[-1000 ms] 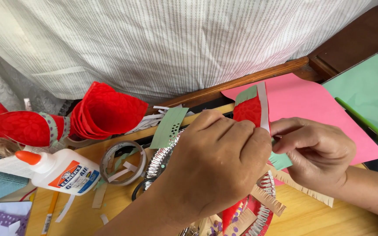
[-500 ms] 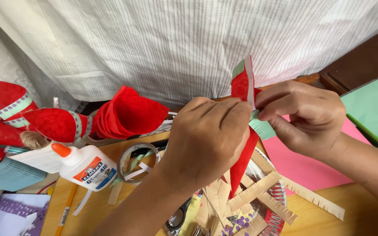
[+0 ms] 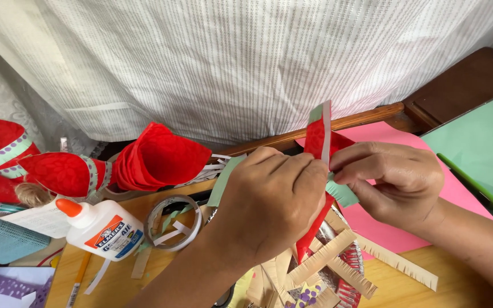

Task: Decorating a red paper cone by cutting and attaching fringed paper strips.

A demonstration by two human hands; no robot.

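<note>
The red paper piece [image 3: 318, 140] stands nearly upright between my two hands, its long axis running from the green and white strips along its top edge, up against the white curtain [image 3: 246, 63], down to a point hidden among the fringed tan strips [image 3: 338, 256] on the wooden table [image 3: 406, 291]. My left hand [image 3: 269, 199] sits just left of it, fingers curled shut and pinching its middle, and my right hand [image 3: 392, 182] presses in from the right, thumb and forefinger pinching a pale green strip [image 3: 342, 193] against the red edge. Both hands touch it at the same height; the glue bottle [image 3: 101, 228] lies well off to the left.
</note>
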